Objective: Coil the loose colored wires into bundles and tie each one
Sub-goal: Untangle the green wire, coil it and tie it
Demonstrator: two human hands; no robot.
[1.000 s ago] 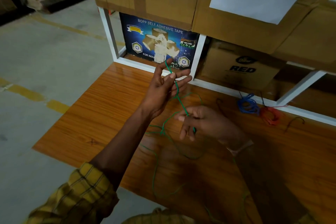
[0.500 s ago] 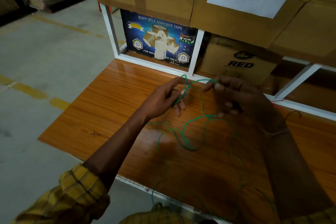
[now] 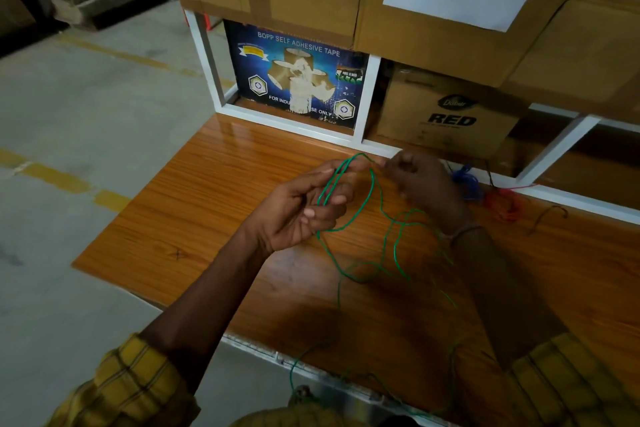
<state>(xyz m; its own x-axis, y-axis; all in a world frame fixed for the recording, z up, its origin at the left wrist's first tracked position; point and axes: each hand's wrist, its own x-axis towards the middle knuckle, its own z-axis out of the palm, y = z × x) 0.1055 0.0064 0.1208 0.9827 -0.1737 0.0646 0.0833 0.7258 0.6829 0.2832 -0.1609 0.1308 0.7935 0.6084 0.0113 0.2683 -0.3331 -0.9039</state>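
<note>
Looping green wire between left hand, right hand (both gripping)

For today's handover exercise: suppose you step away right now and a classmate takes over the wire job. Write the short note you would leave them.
Left hand: holds the first loops of the green wire, fingers curled round them.
Right hand: pinches the same wire just right of the loops, above the wooden table.
The rest of the green wire trails loose over the table and off its near edge.
Blue bundle and red bundle lie coiled at the back by the white shelf frame; I cannot see their ties. A dark wire lies loose right of them.
Left: finish coiling green, tie it, then the dark wire.
</note>
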